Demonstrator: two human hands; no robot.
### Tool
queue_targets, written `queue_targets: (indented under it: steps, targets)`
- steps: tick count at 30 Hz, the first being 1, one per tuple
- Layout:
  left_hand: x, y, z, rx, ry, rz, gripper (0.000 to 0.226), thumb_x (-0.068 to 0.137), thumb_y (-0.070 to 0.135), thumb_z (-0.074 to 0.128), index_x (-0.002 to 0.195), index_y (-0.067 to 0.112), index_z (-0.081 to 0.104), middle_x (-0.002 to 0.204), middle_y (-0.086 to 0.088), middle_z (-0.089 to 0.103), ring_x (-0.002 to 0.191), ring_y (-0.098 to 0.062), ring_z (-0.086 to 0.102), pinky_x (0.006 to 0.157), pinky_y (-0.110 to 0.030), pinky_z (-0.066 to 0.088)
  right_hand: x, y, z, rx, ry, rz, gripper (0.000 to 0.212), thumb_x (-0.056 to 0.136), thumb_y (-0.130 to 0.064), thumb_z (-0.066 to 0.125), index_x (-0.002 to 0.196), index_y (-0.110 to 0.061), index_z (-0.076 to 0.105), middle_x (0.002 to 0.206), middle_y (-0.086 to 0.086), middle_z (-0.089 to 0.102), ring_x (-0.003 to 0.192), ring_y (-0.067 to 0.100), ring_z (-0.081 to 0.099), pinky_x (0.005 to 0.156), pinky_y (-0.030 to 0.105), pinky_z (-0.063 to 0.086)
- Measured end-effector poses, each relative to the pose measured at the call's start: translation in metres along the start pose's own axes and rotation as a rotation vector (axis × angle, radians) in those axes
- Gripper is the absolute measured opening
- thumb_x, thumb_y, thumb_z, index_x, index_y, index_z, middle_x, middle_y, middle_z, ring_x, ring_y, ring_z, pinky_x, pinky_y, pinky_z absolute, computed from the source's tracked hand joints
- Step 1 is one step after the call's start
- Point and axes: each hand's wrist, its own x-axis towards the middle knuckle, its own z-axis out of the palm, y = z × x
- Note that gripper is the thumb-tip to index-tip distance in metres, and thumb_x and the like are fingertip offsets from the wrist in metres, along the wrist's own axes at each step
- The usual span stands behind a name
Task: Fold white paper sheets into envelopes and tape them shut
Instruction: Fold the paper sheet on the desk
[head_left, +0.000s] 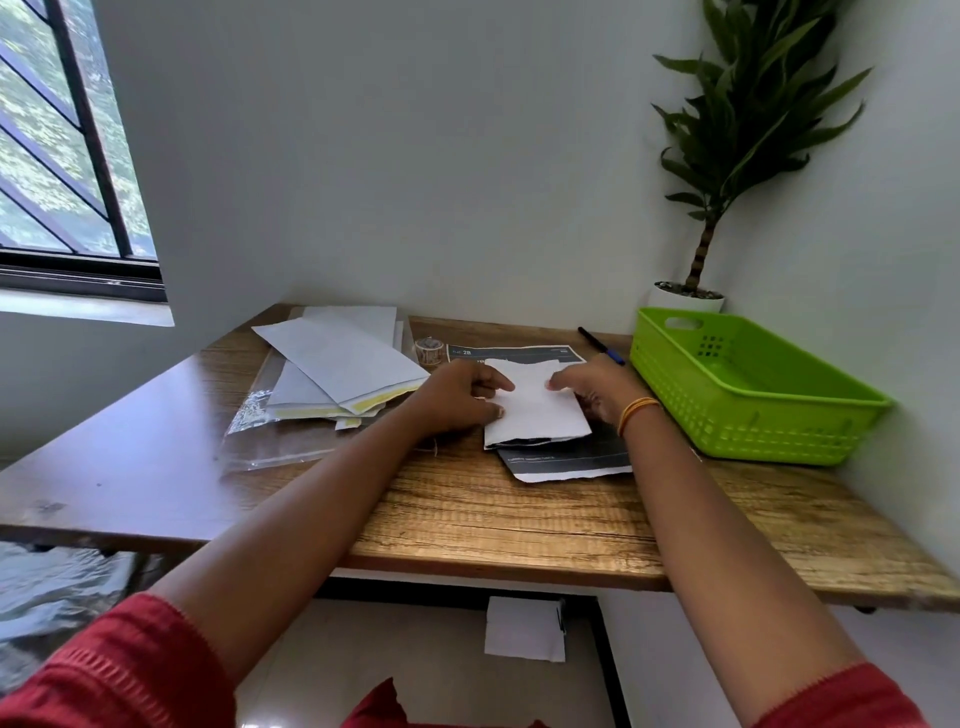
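White folded paper (535, 410) lies on a dark printed sheet (571, 457) on the wooden worktop (467, 519), both hands on it. The left hand (460, 397) grips its left edge with curled fingers; the right hand (592, 387) pinches the top right edge. If either hand slips, the fold may go crooked. The tape roll (429, 349) sits just behind, a green basket (753, 384) to the right. The dark sheet reads "2B"; the rest is too blurred.
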Motion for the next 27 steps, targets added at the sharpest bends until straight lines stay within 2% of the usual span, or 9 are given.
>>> queue_targets:
  steps: [4,9,12,15,18,21,24,27]
  targets:
    - [0.0,-0.001,0.0,0.008,0.011,0.021,0.035,0.08,0.013,0.069,0.114,0.02,0.066,0.122,0.001,0.065,0.105,-0.008,0.061,0.087,-0.019,0.046,-0.003,-0.002,0.014,-0.08,-0.044,-0.024,0.062,0.077,-0.014,0.075,0.13,0.002,0.049,0.124,0.02,0.06,0.109,0.032,0.06,0.092,0.037,0.051]
    - [-0.004,0.003,-0.008,0.015,0.1,0.046,0.029,0.084,0.008,0.064,0.11,0.019,0.068,0.122,0.002,0.065,0.108,-0.009,0.059,0.088,-0.017,0.045,-0.002,-0.005,0.014,-0.127,-0.044,-0.012,0.06,0.08,-0.013,0.073,0.131,0.003,0.046,0.121,0.02,0.059,0.094,0.028,0.059,0.079,0.032,0.05]
    - [-0.012,-0.003,-0.028,0.06,0.24,0.062,0.025,0.083,0.007,0.062,0.104,0.02,0.07,0.113,0.003,0.068,0.1,-0.006,0.06,0.079,-0.008,0.043,-0.002,-0.007,0.012,-0.085,-0.052,-0.003,0.063,0.081,-0.012,0.072,0.134,0.003,0.043,0.126,0.021,0.057,0.105,0.033,0.06,0.092,0.041,0.052]
    - [-0.026,-0.019,-0.054,0.185,0.328,0.052,0.021,0.082,0.009,0.064,0.099,0.019,0.072,0.109,0.0,0.069,0.101,-0.013,0.061,0.086,-0.022,0.047,-0.009,-0.009,0.016,-0.052,-0.1,-0.004,0.062,0.082,-0.014,0.072,0.135,0.002,0.044,0.127,0.022,0.057,0.105,0.034,0.061,0.088,0.04,0.054]
    - [-0.04,-0.038,-0.073,0.313,0.278,-0.055,0.026,0.076,0.023,0.074,0.101,0.025,0.07,0.112,-0.002,0.065,0.106,-0.017,0.057,0.085,-0.027,0.042,-0.017,-0.011,0.02,-0.063,-0.154,-0.026,0.062,0.082,-0.019,0.073,0.133,0.002,0.047,0.126,0.022,0.057,0.101,0.032,0.059,0.075,0.033,0.051]
    - [-0.047,-0.052,-0.078,0.332,0.222,-0.162,0.039,0.069,0.037,0.079,0.105,0.026,0.069,0.118,0.0,0.061,0.111,-0.017,0.053,0.085,-0.025,0.036,-0.022,-0.012,0.023,-0.098,-0.214,-0.042,0.062,0.081,-0.024,0.073,0.132,0.0,0.048,0.123,0.023,0.059,0.094,0.031,0.061,0.067,0.029,0.049]
    - [-0.05,-0.057,-0.078,0.272,0.26,-0.172,0.037,0.07,0.037,0.078,0.105,0.026,0.069,0.121,-0.001,0.062,0.112,-0.016,0.053,0.088,-0.024,0.037,-0.023,-0.01,0.023,-0.071,-0.292,-0.049,0.059,0.08,-0.023,0.074,0.129,-0.001,0.051,0.121,0.024,0.06,0.099,0.035,0.062,0.069,0.03,0.049]
    - [-0.052,-0.058,-0.082,0.279,0.267,-0.188,0.036,0.072,0.03,0.077,0.106,0.024,0.069,0.12,-0.003,0.063,0.113,-0.017,0.055,0.09,-0.024,0.038,-0.025,-0.011,0.023,-0.088,-0.385,-0.072,0.052,0.079,-0.024,0.074,0.123,-0.003,0.056,0.114,0.022,0.065,0.087,0.031,0.064,0.066,0.03,0.051]
